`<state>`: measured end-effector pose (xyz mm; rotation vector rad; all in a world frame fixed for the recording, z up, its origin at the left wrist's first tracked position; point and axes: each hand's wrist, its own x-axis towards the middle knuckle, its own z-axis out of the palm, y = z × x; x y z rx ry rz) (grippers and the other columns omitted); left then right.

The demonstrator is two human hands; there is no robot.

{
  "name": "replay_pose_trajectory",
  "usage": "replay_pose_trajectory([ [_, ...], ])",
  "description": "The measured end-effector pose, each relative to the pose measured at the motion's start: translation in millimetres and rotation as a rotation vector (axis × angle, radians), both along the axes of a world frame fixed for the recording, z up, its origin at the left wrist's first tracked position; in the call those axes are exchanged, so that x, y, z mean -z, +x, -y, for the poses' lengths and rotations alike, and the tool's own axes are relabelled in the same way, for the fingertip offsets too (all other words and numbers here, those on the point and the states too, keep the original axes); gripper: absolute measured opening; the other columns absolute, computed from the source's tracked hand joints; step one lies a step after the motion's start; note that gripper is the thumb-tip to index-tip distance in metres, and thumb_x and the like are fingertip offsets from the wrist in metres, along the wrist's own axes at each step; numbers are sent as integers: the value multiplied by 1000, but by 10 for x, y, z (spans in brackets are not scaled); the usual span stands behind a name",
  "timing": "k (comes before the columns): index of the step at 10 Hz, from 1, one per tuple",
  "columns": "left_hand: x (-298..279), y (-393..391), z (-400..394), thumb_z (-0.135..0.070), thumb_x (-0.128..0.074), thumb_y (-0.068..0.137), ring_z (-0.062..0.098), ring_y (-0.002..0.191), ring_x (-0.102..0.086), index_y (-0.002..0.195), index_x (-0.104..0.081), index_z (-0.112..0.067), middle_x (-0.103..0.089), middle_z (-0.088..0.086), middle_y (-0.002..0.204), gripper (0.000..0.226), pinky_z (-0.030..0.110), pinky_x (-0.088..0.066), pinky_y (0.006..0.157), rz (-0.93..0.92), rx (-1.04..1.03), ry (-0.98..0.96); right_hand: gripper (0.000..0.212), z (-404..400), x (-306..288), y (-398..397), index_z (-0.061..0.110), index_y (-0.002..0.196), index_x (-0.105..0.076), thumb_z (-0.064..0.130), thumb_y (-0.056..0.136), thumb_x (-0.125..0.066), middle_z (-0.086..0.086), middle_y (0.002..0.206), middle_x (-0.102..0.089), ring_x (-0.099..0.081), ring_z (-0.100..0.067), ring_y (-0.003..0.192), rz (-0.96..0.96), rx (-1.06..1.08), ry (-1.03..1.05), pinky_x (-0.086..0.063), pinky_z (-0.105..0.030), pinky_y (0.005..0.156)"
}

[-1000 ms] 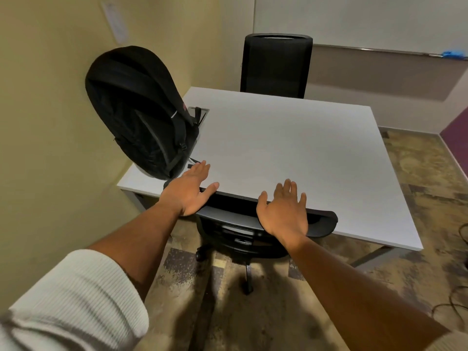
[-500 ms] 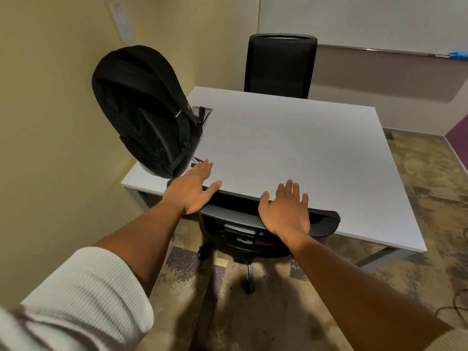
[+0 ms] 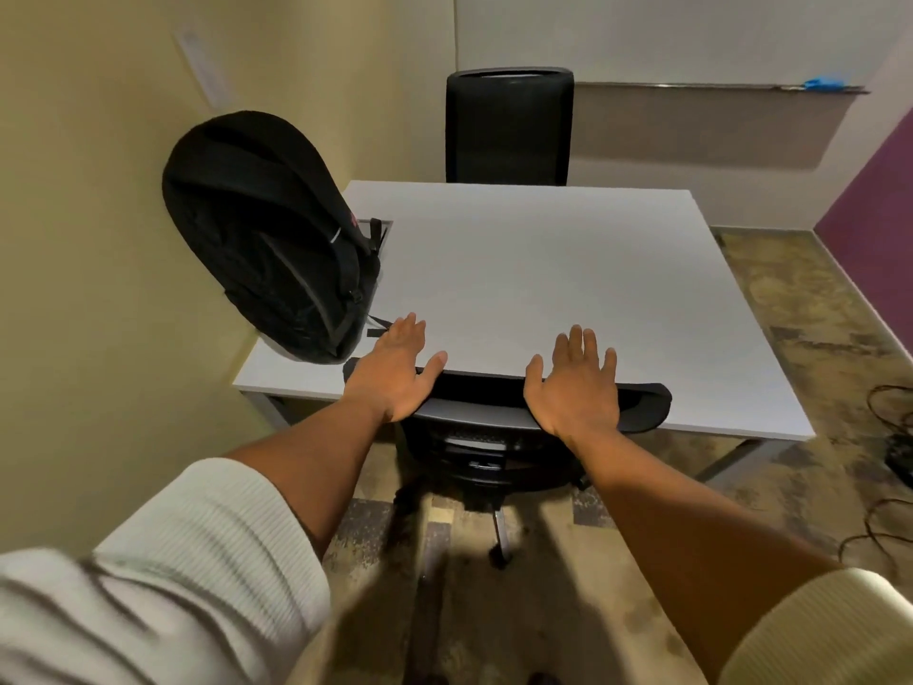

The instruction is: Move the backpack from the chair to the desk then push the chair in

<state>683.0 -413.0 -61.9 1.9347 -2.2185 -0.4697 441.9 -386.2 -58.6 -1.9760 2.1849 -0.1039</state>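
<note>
The black backpack (image 3: 267, 239) stands on the left side of the white desk (image 3: 543, 269), leaning against the yellow wall. A black office chair (image 3: 494, 427) is tucked under the desk's near edge, its backrest top touching that edge and its seat hidden beneath. My left hand (image 3: 395, 373) lies flat on the left end of the backrest top, fingers spread, just right of the backpack's base. My right hand (image 3: 573, 383) lies flat on the backrest's right half, fingers reaching over the desk edge. Neither hand grips anything.
A second black chair (image 3: 509, 126) stands at the desk's far side. The yellow wall (image 3: 99, 239) runs close along the left. Cables (image 3: 889, 437) lie on the patterned floor at the right. A whiteboard ledge (image 3: 716, 86) crosses the back wall.
Both hands stay flat on the chair's backrest top against the desk edge. The view has shifted slightly; the backpack and chair have not visibly moved.
</note>
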Motion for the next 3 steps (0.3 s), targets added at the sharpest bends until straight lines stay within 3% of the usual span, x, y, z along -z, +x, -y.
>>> replay_pose_trajectory([
  [2, -154, -62, -26, -49, -23, 105, 17, 153, 2, 158, -14, -14, -5, 4, 167, 65, 34, -3, 122, -20, 86, -53, 67, -17, -135, 53, 7, 157, -17, 45, 102, -13, -12, 167, -5, 4, -24, 154, -40, -73, -42, 3, -48, 123],
  [3, -295, -75, -70, -46, -22, 106, 18, 153, 1, 158, -15, -12, -6, 5, 167, 63, 34, -4, 123, -43, 71, -117, 65, -27, -269, 85, 7, 157, -18, 43, 103, -16, -11, 167, -5, 4, -23, 154, 17, -106, -102, 3, -46, 124],
])
